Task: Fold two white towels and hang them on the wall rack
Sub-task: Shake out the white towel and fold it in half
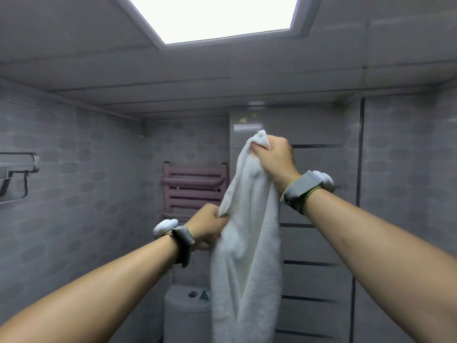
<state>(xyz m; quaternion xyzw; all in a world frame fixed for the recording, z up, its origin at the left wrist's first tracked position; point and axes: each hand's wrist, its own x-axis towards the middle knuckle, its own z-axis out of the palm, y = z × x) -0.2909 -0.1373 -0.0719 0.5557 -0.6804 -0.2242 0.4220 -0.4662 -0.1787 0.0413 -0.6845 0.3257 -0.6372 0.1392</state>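
A white towel (pixel 249 243) hangs long and bunched in front of me, reaching past the bottom of the view. My right hand (pixel 274 154) is raised high and pinches the towel's top corner. Lower down, my left hand (pixel 207 225) grips an edge of the same towel at its left side. A pink wall rack (pixel 195 186) with several horizontal bars is mounted on the far wall, behind and left of the towel. A second towel is not in view.
A metal rack (pixel 18 169) sticks out from the left wall. A white toilet tank (pixel 185 303) stands below the pink rack. Grey tiled walls close in on three sides; a tiled column with dark stripes (pixel 314 243) is behind the towel at right.
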